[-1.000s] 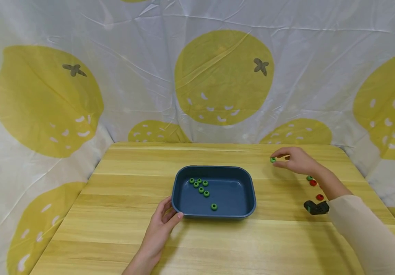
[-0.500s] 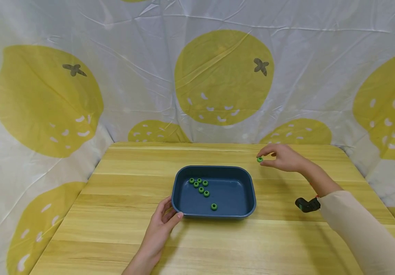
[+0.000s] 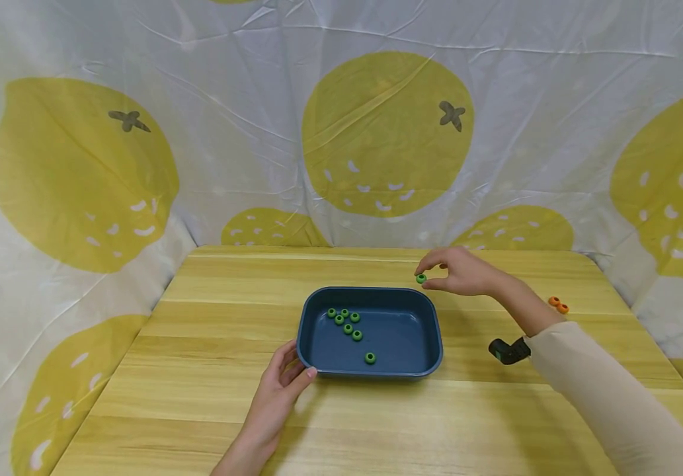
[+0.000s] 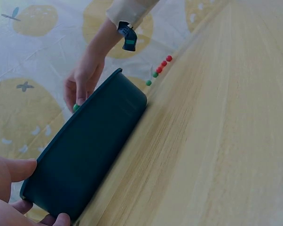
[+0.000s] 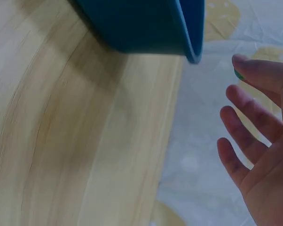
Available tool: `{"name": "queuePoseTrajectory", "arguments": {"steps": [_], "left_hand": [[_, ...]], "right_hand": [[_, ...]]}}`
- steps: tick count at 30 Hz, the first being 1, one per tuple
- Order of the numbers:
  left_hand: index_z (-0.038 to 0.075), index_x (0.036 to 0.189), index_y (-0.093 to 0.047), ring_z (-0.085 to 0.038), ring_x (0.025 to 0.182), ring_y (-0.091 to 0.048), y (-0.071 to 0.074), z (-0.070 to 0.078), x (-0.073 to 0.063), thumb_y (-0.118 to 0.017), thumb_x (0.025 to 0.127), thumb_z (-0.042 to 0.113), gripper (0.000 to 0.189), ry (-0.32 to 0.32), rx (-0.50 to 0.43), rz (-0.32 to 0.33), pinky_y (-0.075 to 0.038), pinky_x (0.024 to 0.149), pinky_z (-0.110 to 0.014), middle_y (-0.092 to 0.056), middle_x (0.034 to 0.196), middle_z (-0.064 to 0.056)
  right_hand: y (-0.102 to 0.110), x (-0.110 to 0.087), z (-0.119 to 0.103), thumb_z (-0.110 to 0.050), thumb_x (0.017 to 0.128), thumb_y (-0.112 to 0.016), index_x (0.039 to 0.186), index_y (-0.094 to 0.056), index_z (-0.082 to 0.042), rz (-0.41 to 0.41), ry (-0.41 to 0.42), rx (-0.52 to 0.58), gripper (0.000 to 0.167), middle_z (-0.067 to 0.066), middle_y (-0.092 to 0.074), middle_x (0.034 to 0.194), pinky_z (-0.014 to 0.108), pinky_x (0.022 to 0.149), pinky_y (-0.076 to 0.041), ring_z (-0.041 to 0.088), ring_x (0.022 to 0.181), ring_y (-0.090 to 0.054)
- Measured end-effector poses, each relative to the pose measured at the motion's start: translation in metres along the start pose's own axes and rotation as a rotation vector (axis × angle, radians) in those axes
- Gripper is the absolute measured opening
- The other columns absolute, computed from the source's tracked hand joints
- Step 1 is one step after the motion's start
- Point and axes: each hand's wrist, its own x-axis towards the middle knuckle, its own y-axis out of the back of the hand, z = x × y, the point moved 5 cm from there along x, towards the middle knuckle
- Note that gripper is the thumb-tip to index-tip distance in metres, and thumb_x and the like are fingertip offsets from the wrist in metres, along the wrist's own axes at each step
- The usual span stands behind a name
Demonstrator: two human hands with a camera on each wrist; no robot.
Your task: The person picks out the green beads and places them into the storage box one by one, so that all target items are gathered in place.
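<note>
A deep dark-blue plastic tray stands on the table with several green ring-shaped beads inside, mostly grouped toward its left. My left hand grips the tray's near left corner; in the left wrist view its thumb lies at the rim and fingertips show below. Just beyond the tray's far right corner, my right hand pinches one green bead between thumb and fingers, above the table. The right wrist view shows only a sliver of that bead behind the thumb, with the other fingers spread apart.
Two orange beads lie on the wooden table at the right. In the left wrist view, red beads and green beads form a line beyond the tray. A lemon-print cloth hangs behind the table.
My right hand has moved left with the green bead, from the table's right side to near the tray's far right corner. The left hand and tray have stayed put.
</note>
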Motion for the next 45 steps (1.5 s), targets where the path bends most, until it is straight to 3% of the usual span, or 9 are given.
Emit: {"name": "queuePoseTrajectory", "arguments": {"steps": [10, 15, 20, 34, 41, 45], "left_hand": [[0.009, 0.154, -0.042, -0.038, 0.140, -0.044, 0.000, 0.000, 0.000, -0.070, 0.100, 0.009, 0.061, 0.000, 0.002, 0.007, -0.046, 0.106, -0.041, -0.044, 0.153, -0.018], [0.009, 0.153, -0.042, -0.038, 0.140, -0.044, 0.000, 0.000, 0.001, -0.070, 0.100, 0.008, 0.061, 0.001, 0.001, 0.006, -0.046, 0.105, -0.040, -0.044, 0.152, -0.017], [0.008, 0.154, -0.042, -0.038, 0.140, -0.044, -0.001, 0.000, 0.000, -0.070, 0.100, 0.008, 0.061, 0.002, -0.002, 0.004, -0.046, 0.105, -0.040, -0.044, 0.152, -0.018], [0.008, 0.154, -0.041, -0.037, 0.140, -0.044, 0.000, 0.001, 0.000, -0.070, 0.100, 0.008, 0.061, 0.002, -0.005, 0.007, -0.046, 0.105, -0.039, -0.044, 0.152, -0.017], [0.009, 0.154, -0.041, -0.037, 0.140, -0.044, 0.001, 0.001, 0.000, -0.070, 0.100, 0.009, 0.061, -0.002, 0.000, 0.002, -0.045, 0.106, -0.041, -0.044, 0.152, -0.017], [0.009, 0.153, -0.042, -0.038, 0.140, -0.044, 0.000, 0.000, 0.000, -0.070, 0.100, 0.009, 0.060, -0.005, 0.002, 0.000, -0.044, 0.107, -0.043, -0.044, 0.152, -0.017]], "right_hand": [[-0.012, 0.030, -0.028, -0.017, 0.096, -0.076, 0.114, -0.077, -0.012, -0.029, 0.156, -0.021, 0.019, 0.002, -0.071, 0.115, 0.052, 0.092, -0.054, 0.031, 0.109, -0.067], [-0.020, 0.047, -0.044, -0.018, 0.096, -0.076, 0.115, -0.077, -0.012, -0.053, 0.204, -0.024, 0.020, 0.001, -0.072, 0.115, 0.045, 0.092, -0.054, 0.024, 0.108, -0.066], [-0.029, 0.060, -0.058, -0.019, 0.097, -0.075, 0.116, -0.077, -0.011, -0.081, 0.223, -0.024, 0.021, 0.001, -0.072, 0.115, 0.042, 0.090, -0.054, 0.022, 0.105, -0.066], [-0.051, 0.089, -0.081, -0.018, 0.096, -0.076, 0.116, -0.077, -0.004, -0.128, 0.309, -0.001, 0.024, 0.003, -0.073, 0.112, 0.044, 0.092, -0.054, 0.030, 0.106, -0.068], [-0.059, 0.096, -0.087, -0.020, 0.096, -0.076, 0.118, -0.077, -0.005, -0.158, 0.315, -0.010, 0.027, 0.005, -0.073, 0.115, 0.036, 0.095, -0.053, 0.029, 0.109, -0.067], [-0.057, 0.095, -0.087, -0.020, 0.095, -0.077, 0.120, -0.076, -0.005, -0.149, 0.302, -0.016, 0.029, 0.006, -0.072, 0.117, 0.038, 0.095, -0.053, 0.029, 0.109, -0.068]]}}
